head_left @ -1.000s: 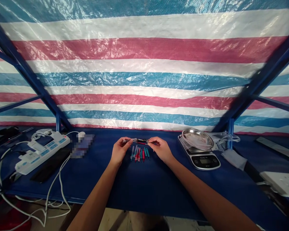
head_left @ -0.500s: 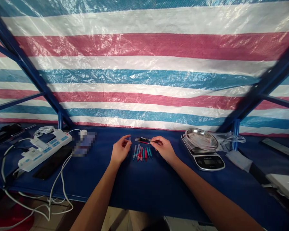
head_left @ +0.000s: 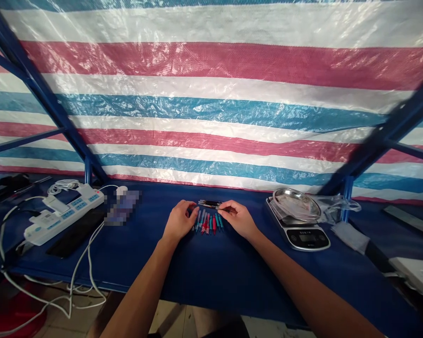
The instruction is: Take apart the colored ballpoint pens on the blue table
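A row of short pen barrels (head_left: pixel 210 224), some clear-topped and others teal or pink-red, lies side by side on the blue table. At the row's left end is my left hand (head_left: pixel 180 220), its thumb and fingers closed around a clear pen barrel that they mostly hide. Behind the row rests a small bunch of thin dark pen refills (head_left: pixel 209 203). My right hand (head_left: pixel 237 218) pinches the near end of one pen refill (head_left: pixel 210 206), just in front of that bunch.
To the right stands a digital kitchen scale (head_left: pixel 306 238) with a metal bowl (head_left: pixel 296 204) and a plastic bag beside it. A white power strip (head_left: pixel 70 211), cables and a black phone-like slab (head_left: pixel 75 233) lie to the left. Striped sheeting (head_left: pixel 211 112) hangs behind.
My left hand has lowered the clear barrel from upright toward the left end of the row. My right hand has shifted slightly left with the refill.
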`<state>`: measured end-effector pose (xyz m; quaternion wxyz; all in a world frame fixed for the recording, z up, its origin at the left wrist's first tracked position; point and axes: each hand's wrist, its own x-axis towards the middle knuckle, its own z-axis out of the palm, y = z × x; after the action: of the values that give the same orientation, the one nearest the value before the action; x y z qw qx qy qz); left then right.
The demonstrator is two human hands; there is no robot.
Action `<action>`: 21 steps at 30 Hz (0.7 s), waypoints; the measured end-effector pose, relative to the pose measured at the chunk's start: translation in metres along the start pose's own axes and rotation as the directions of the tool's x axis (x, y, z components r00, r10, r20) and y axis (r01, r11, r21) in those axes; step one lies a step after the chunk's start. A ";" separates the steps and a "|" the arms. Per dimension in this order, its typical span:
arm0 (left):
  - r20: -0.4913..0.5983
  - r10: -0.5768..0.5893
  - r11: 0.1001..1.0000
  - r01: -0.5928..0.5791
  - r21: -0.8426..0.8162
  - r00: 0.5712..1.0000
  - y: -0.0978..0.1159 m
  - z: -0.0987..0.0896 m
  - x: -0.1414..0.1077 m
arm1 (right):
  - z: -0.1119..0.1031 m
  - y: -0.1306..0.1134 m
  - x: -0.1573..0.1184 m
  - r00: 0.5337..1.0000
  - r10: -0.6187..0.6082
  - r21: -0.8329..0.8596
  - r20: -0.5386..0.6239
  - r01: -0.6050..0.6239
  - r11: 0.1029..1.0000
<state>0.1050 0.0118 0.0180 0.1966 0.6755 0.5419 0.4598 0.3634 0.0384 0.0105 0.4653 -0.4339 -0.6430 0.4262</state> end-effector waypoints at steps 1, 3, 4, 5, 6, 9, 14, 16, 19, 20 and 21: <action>0.009 0.014 0.999 -0.014 -0.035 1.000 0.004 0.000 0.000 | 0.001 -0.001 -0.001 1.000 -0.001 -0.017 0.013 0.001 1.000; 0.045 0.043 0.991 -0.037 -0.132 0.998 0.012 0.002 -0.001 | 0.002 -0.003 -0.003 0.999 -0.014 -0.045 0.041 0.016 0.999; 0.067 0.055 0.983 -0.042 -0.179 0.996 0.016 0.003 -0.001 | 0.002 -0.003 -0.004 0.998 -0.025 -0.053 0.053 0.028 0.998; 0.088 0.064 0.976 -0.044 -0.212 0.994 0.018 0.003 -0.001 | 0.003 -0.004 -0.005 0.998 -0.035 -0.058 0.061 0.039 0.998; 0.103 0.067 0.973 -0.042 -0.228 0.992 0.019 0.005 -0.001 | 0.003 -0.005 -0.005 0.997 -0.042 -0.060 0.065 0.046 0.997; 0.088 0.022 0.974 -0.001 -0.228 0.996 0.016 0.007 -0.001 | 0.002 -0.005 -0.004 0.998 -0.029 -0.064 0.049 0.032 0.997; -0.081 -0.179 0.932 0.143 -0.332 0.980 -0.003 0.001 0.005 | -0.008 -0.004 -0.002 0.996 -0.066 -0.151 -0.067 0.055 0.987; -0.130 -0.244 0.902 0.176 -0.394 0.961 -0.012 -0.002 0.008 | -0.015 -0.004 -0.003 0.989 -0.081 -0.227 -0.126 0.051 0.973; -0.163 -0.304 0.870 0.204 -0.450 0.939 -0.023 -0.005 0.011 | -0.026 -0.006 -0.007 0.988 -0.089 -0.338 -0.123 0.043 0.940; -0.161 -0.316 0.863 0.213 -0.458 0.935 -0.025 -0.005 0.011 | -0.028 -0.007 -0.009 0.993 -0.089 -0.371 -0.080 0.053 0.927; -0.156 -0.324 0.858 0.220 -0.464 0.933 -0.025 -0.005 0.011 | -0.030 -0.008 -0.010 0.996 -0.085 -0.402 -0.024 0.068 0.913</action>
<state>0.0866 0.0295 0.0057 0.3437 0.4721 0.5335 0.6119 0.3926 0.0308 0.0221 0.3962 -0.5032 -0.7233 0.2581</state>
